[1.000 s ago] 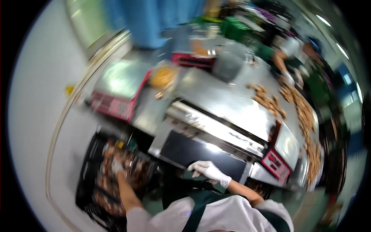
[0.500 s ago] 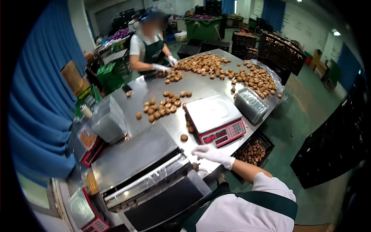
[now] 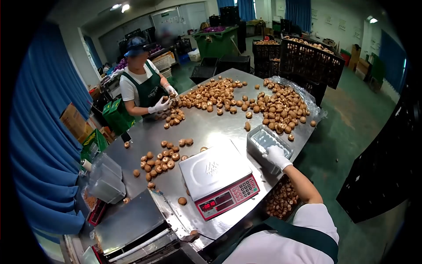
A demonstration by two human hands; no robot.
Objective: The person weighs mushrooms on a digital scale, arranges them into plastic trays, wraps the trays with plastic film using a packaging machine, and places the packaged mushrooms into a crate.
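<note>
My right hand (image 3: pixel 277 158), in a white glove, is at the stack of clear plastic trays (image 3: pixel 259 137) on the table's right side. Its fingers are bent together on the inner part of the top tray. My left hand is out of view. Left of the trays stands a red and silver scale (image 3: pixel 214 169) with a bare plate and a lit display. Brown mushrooms (image 3: pixel 285 105) form a large pile behind the trays, and a smaller group (image 3: pixel 160 160) lies left of the scale.
Across the metal table (image 3: pixel 220 125), a co-worker (image 3: pixel 143 86) in white gloves handles mushrooms. Clear containers (image 3: pixel 104 178) stand at the left. A crate of mushrooms (image 3: pixel 281 198) is below the right edge. Black crates (image 3: pixel 310 64) stand behind. A sealing machine (image 3: pixel 129 224) is at lower left.
My right hand has moved from in front of the scale to the plastic trays and closed there. The view has shifted. The co-worker's hands have lifted from the table and come together.
</note>
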